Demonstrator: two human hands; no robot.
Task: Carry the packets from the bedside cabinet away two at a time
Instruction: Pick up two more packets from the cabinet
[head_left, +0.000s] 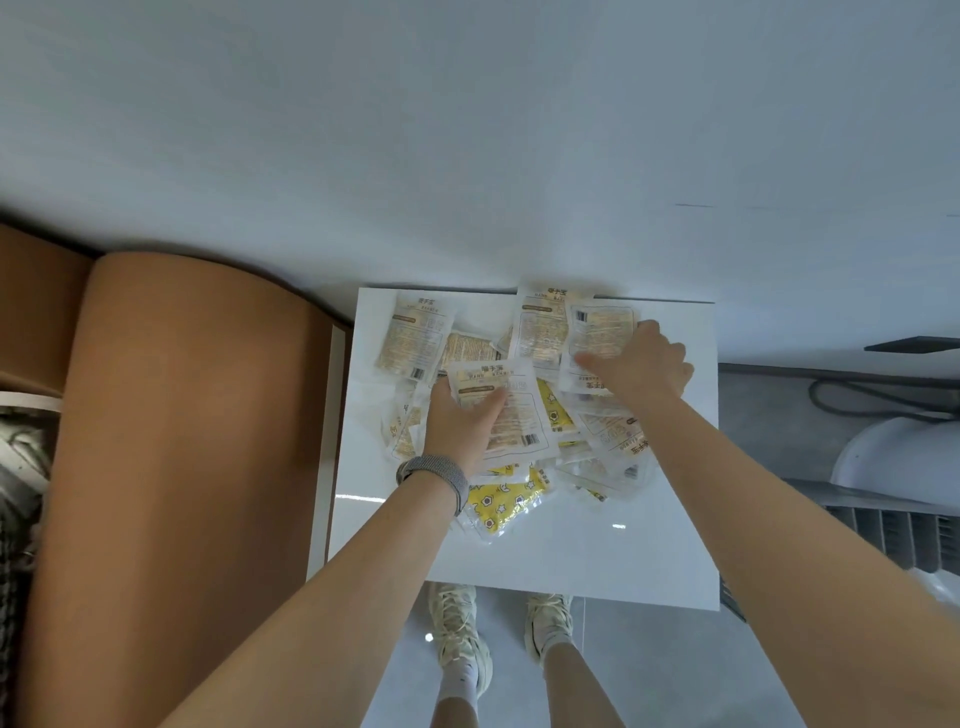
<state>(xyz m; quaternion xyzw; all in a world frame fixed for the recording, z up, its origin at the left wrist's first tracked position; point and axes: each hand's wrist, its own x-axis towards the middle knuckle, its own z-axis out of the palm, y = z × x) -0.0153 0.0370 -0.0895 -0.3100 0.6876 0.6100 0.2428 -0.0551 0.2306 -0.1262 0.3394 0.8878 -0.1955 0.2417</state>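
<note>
Head view, looking down: a white bedside cabinet (613, 551) occupies the centre of the frame, and its glossy tabletop carries a loose pile of packets (519, 415) spread across its upper half. Most packets are clear-and-white sachets with tan printed panels; several yellow patterned ones lie at the lower edge of the pile, one yellow packet (501, 506) nearest the bottom of the frame.

Left hand (460, 431): placed on the middle of the pile. Its grip is clamped on one white packet (506, 410), thumb lying across the printed face, fingers curled at the packet's left edge. That packet sits tilted on top of the others. A grey wristband (439, 475) encircles the left wrist.

Right hand (641, 366): placed at the upper right of the pile. Its grip is clamped on a second white packet (597, 338), thumb on the face near the packet's lower part, fingers wrapped over its right edge. This packet overlaps a neighbouring one to its left. Whether either held packet has left the pile cannot be determined.

A brown padded headboard (171, 441) fills the left of the frame, just beside the cabinet. Pale shoes (460, 634) stand on the grey floor below the cabinet's lower edge. At the right edge, a white rounded appliance (904, 462) and a dark cable (878, 397) are visible.
</note>
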